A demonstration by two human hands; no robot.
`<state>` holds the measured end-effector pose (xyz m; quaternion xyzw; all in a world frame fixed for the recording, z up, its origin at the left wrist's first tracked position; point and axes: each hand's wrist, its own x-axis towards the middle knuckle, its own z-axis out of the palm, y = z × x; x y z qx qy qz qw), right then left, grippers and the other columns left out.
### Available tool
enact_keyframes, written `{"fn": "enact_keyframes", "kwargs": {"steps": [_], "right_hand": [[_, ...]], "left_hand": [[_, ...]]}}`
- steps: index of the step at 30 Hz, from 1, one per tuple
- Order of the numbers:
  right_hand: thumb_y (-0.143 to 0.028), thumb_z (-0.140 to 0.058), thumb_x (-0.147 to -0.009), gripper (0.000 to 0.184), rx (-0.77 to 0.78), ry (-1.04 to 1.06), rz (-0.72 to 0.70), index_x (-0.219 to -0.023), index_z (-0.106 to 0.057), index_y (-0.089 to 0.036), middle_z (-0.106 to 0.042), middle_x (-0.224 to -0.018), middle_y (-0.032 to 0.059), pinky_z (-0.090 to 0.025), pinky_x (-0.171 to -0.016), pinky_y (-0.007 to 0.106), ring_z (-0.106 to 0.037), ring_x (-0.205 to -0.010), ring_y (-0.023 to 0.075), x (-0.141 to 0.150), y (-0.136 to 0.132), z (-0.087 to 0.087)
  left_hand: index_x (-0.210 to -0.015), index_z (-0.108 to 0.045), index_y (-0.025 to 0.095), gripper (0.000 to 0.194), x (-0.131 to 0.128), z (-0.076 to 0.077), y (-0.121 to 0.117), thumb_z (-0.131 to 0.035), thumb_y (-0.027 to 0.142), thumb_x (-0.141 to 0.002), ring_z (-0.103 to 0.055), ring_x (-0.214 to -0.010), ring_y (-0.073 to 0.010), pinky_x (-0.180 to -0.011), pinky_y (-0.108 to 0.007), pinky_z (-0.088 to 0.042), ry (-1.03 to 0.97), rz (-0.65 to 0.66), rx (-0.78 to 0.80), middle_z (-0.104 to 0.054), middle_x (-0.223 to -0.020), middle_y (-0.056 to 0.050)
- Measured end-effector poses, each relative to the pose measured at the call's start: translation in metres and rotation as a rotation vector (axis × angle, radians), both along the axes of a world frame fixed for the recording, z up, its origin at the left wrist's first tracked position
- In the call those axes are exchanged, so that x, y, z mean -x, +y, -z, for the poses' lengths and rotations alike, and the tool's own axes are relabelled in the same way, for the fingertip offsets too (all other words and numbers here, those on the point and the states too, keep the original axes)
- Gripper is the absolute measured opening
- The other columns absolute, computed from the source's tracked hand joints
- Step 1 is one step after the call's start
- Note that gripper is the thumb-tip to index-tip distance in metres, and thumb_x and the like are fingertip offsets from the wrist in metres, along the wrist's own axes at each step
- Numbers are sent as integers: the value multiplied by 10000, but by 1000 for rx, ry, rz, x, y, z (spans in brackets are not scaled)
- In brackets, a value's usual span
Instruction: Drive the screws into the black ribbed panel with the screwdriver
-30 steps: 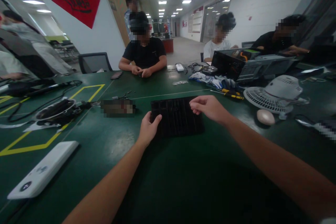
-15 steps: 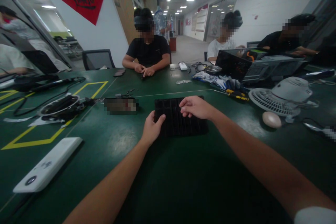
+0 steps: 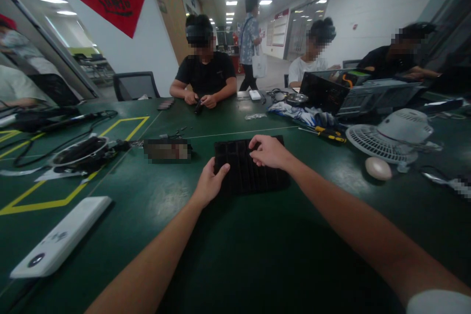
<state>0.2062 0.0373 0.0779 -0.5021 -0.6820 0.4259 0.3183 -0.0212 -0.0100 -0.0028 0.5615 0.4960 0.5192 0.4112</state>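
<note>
Okay, your black tray (image 3: 239,172) sits on the green bench (image 3: 235,250), dead ahead of you, dark and split into compartments by thin dividers. Your left hand (image 3: 209,185) has its left side: thumb over the near part of that edge, the other fingers mostly hidden along the side, so read it as grasping the tray. Your right hand (image 3: 270,151) is over the right half, fingers curled with thumb and index close together; can't tell whether something tiny is pinched there, or whether the fingertips touch the tray. Handling, as a judgement: looks like thin plastic, so light, fairly stiff, maybe a bit slick, and easy to skid or tip if you press on one side. Take it by the outer rim, thumb on top and fingers along the side; leave the dividers alone, they look thin enough to flex. Compartment contents too dark to read, so keep it level in case there are loose bits. Around it: pixelated box (image 3: 168,150) just left, screwdrivers (image 3: 329,134) and white fan (image 3: 390,135) off to the right, pale rounded object (image 3: 378,169) near the fan, white device (image 3: 61,238) on your near left.
</note>
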Motion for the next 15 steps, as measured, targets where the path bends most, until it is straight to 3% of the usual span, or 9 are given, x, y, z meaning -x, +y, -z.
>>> {"fn": "enact_keyframes", "kwargs": {"steps": [3,6,10,12,15], "right_hand": [[-65,-712,-828,245,-79,-22,22,-895,-573,-255,-647,-523,-69,-501,-575,268,-646,-494,154,-2,-5,1],[-212,-741,-859,154,-211,-61,95,-931,-614,-261,-683,-601,-47,-514,-612,306,-663,-536,176,-24,-1,1],[-332,-669,-922,169,-362,-198,379,-1059,-700,-239,-763,-803,45,-539,-749,367,-731,-759,245,-92,21,6],[-353,-603,-963,296,-398,-575,612,-1211,-725,-244,-809,-1034,82,-543,-875,367,-753,-979,266,-131,31,17],[-349,-579,-986,486,-357,-725,677,-1423,-684,-165,-735,-1376,205,-495,-1053,475,-660,-1290,369,-176,38,45]], "left_hand": [[-1180,-662,198,450,0,-1,-1,-769,521,-885,-743,-1133,-286,-1020,-467,-602,-8,12,-3,-782,-1203,-111],[-1168,-656,206,443,-1,-1,-1,-767,524,-881,-742,-1153,-290,-1023,-462,-604,-2,0,4,-781,-1197,-106],[-1152,-666,209,449,0,0,-1,-774,548,-877,-748,-1151,-306,-1006,-475,-610,8,-12,9,-782,-1195,-112],[-1159,-673,210,474,1,0,-1,-786,565,-865,-756,-1131,-312,-989,-480,-616,2,-20,16,-787,-1186,-114],[-1151,-686,209,525,2,0,0,-815,605,-831,-764,-1112,-323,-973,-481,-621,-14,-41,19,-796,-1167,-117]]}}
